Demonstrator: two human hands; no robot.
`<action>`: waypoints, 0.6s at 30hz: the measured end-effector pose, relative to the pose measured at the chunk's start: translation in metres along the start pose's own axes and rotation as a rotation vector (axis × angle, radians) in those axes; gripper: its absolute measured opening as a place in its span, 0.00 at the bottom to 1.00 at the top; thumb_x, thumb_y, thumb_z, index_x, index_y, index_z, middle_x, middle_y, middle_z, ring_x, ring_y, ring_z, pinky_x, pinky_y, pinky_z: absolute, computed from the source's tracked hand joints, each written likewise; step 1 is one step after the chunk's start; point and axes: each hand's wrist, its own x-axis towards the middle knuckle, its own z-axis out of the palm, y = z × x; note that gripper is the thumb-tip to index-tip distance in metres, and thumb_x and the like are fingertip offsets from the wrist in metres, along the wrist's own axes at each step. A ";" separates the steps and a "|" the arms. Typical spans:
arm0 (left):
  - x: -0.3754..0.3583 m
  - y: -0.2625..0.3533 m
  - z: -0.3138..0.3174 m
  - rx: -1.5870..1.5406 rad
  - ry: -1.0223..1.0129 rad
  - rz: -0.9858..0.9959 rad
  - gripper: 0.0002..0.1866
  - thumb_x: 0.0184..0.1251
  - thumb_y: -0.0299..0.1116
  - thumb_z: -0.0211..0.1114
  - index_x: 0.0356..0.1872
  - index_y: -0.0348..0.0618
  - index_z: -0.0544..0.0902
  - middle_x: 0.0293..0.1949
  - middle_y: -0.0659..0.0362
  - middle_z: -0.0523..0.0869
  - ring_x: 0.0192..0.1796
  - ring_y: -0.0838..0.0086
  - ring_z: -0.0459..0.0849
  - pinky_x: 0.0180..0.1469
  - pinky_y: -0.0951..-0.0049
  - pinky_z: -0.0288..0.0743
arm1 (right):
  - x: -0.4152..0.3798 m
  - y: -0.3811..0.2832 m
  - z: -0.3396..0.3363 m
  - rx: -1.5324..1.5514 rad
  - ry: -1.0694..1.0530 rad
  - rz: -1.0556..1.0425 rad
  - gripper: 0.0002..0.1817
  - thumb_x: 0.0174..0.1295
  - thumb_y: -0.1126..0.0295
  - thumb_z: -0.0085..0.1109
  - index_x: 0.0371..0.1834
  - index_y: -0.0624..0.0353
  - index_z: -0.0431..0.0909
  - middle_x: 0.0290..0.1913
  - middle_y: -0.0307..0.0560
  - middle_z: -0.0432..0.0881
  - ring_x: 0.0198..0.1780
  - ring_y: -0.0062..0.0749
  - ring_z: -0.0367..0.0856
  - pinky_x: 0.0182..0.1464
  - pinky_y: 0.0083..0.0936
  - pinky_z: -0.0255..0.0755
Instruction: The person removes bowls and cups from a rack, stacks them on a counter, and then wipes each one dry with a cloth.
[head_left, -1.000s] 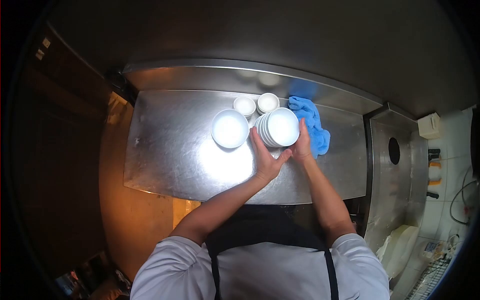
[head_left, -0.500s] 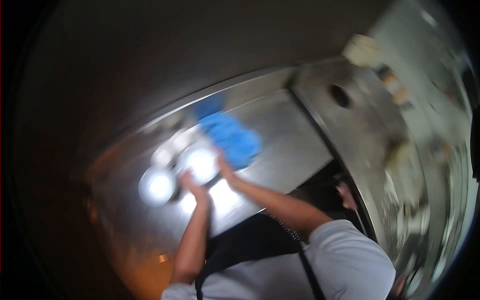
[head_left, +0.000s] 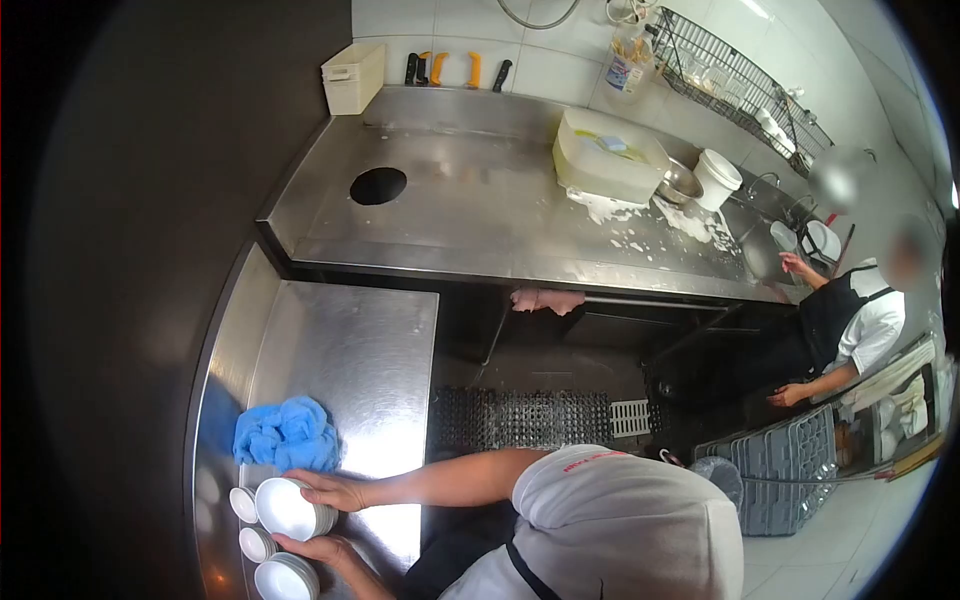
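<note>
A stack of white bowls sits between my two hands above the steel counter. My right hand grips its upper side, next to a crumpled blue cloth. From below, my left hand holds the stack, its fingertips by a small white bowl. Another small white bowl stands to the left of the stack. Below my left hand is a second stack of white bowls, partly cut off by the frame edge.
Across the aisle runs a long steel counter with a round hole, a plastic tub and a white bucket. Knives hang on the wall. A co-worker stands at right near grey racks. Black matting covers the floor.
My view has swung to the right and sharpened, bringing the far counter and co-worker into sight. Both hands stay around the stack of bowls.
</note>
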 end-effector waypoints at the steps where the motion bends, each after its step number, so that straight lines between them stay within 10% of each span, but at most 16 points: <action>1: -0.002 -0.004 -0.004 -0.030 0.000 0.015 0.38 0.74 0.60 0.44 0.70 0.35 0.66 0.68 0.45 0.71 0.69 0.53 0.71 0.70 0.55 0.65 | -0.003 -0.002 0.001 -0.014 0.001 -0.001 0.42 0.73 0.37 0.38 0.75 0.63 0.54 0.71 0.58 0.64 0.74 0.44 0.59 0.74 0.36 0.54; 8: 0.037 -0.083 -0.097 -0.165 -0.366 0.118 0.44 0.74 0.67 0.38 0.73 0.34 0.60 0.70 0.43 0.66 0.71 0.52 0.66 0.72 0.54 0.61 | -0.015 -0.021 -0.001 -0.091 0.027 -0.052 0.36 0.70 0.46 0.46 0.72 0.62 0.58 0.68 0.58 0.67 0.72 0.44 0.63 0.72 0.37 0.56; 18: 0.015 -0.062 -0.060 -0.156 -0.343 0.218 0.40 0.75 0.58 0.47 0.71 0.30 0.60 0.69 0.41 0.67 0.70 0.51 0.67 0.72 0.53 0.59 | -0.012 -0.031 0.020 -0.122 0.289 -0.047 0.22 0.71 0.55 0.46 0.58 0.62 0.71 0.53 0.54 0.79 0.58 0.43 0.76 0.62 0.36 0.67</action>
